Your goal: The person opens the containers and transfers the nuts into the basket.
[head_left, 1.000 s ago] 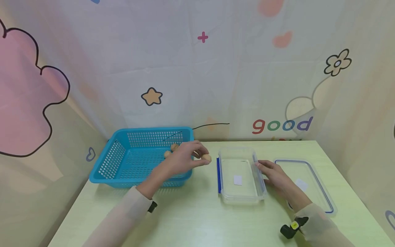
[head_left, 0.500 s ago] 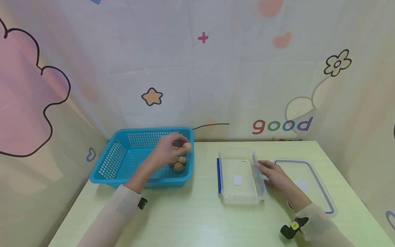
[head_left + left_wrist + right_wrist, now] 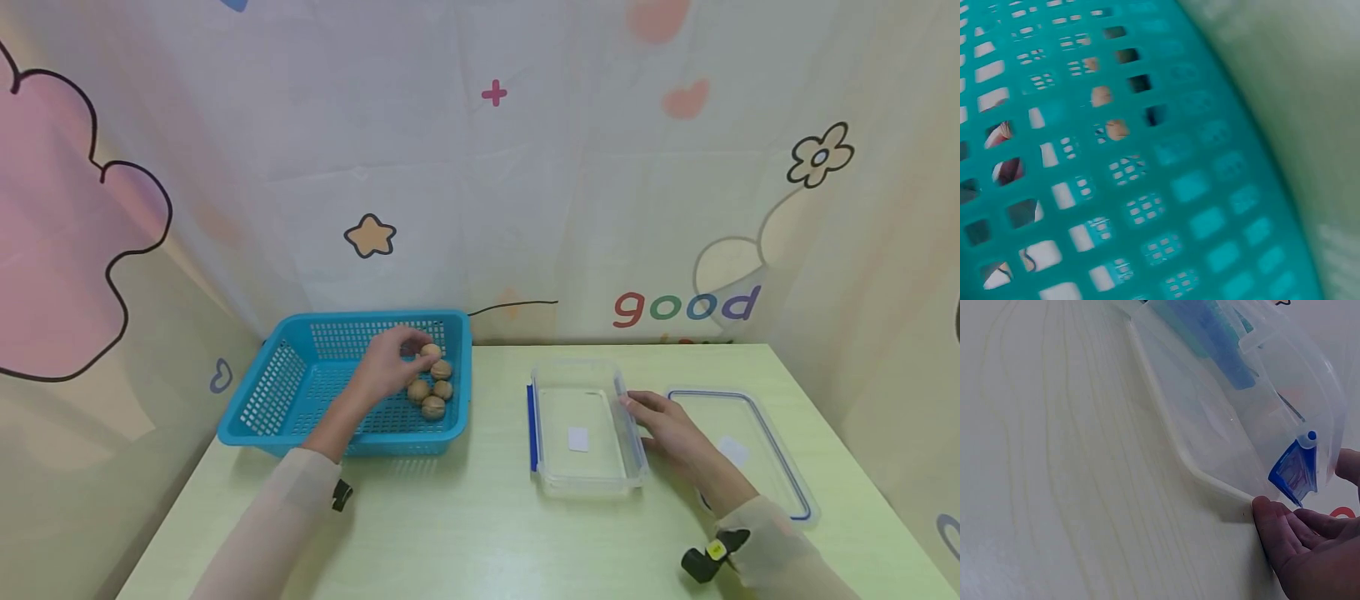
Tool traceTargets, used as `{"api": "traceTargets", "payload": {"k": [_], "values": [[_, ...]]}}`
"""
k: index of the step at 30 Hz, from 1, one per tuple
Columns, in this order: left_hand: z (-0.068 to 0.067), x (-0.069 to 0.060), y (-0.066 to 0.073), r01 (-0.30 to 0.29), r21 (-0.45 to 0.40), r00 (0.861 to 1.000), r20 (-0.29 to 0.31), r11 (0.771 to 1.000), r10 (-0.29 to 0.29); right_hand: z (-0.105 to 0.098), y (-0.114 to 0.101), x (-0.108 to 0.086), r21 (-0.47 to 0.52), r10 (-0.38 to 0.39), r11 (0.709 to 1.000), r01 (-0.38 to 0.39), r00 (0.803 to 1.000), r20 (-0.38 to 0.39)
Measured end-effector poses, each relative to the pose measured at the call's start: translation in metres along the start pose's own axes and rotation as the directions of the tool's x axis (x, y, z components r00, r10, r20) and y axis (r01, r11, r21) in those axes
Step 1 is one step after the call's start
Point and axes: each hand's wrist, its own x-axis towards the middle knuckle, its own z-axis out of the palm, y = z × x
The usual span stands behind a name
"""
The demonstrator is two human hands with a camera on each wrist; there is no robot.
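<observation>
My left hand [image 3: 386,362] reaches into the blue plastic basket [image 3: 262,442] and pinches a walnut [image 3: 431,352] between thumb and fingers. Below that walnut, several other walnuts [image 3: 433,407] lie together at the basket's right end. In the left wrist view the perforated basket wall [image 3: 1197,187] fills most of the picture and hides the hand. My right hand [image 3: 672,429] holds the right side of a clear plastic container [image 3: 592,482] with a blue side latch [image 3: 532,427]. In the right wrist view, fingertips [image 3: 1263,506] touch the container's lower corner.
A clear lid [image 3: 780,442] with a blue seal lies on the table [image 3: 480,533], partly under my right forearm. A small white label [image 3: 577,439] shows in the container. Behind the table hangs a printed curtain [image 3: 525,208].
My left hand has moved left with the walnut, from between the basket and the container to inside the basket. More walnuts are now uncovered. My right hand and the container stay put.
</observation>
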Motion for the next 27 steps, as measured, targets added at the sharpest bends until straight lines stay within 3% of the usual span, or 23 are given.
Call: {"api": "traceTargets", "payload": {"k": [8, 27], "values": [[0.006, 0.004, -0.012, 0.031, 0.026, 1.000, 0.001, 0.999, -0.031, -0.001, 0.000, -0.001, 0.003, 0.003, 1.000, -0.003, 1.000, -0.008], [0.007, 0.004, -0.017, 0.038, 0.013, 0.999, 0.011, 0.999, -0.038, 0.001, 0.000, -0.001, 0.006, -0.001, 1.000, 0.001, 1.000, 0.003]]}}
